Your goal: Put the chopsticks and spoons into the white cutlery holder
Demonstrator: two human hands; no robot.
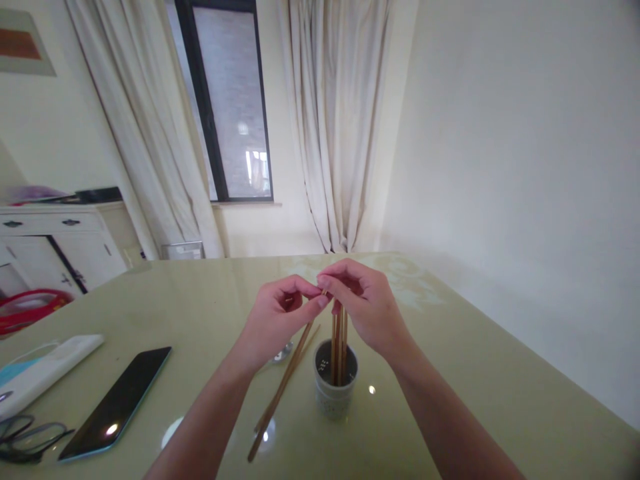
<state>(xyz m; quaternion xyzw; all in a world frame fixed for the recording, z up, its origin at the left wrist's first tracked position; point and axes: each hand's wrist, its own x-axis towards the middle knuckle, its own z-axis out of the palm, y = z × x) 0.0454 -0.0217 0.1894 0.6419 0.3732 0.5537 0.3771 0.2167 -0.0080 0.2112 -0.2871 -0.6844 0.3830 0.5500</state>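
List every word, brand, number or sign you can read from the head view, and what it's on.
No text can be read anywhere.
Pale grey round cup: faint speckled pattern outside, too blurred to tell whether it includes lettering.
Thin brown wooden sticks in it: no legible marks.
Flat black-screened device: dark, no text showing.
Long white plastic device: small dark oval mark, too blurred to read.

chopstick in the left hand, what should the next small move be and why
Probably loosen the left hand so the right hand can carry the chopstick to the cup: both hands meet at its upper end, and other chopsticks stand in the cup.
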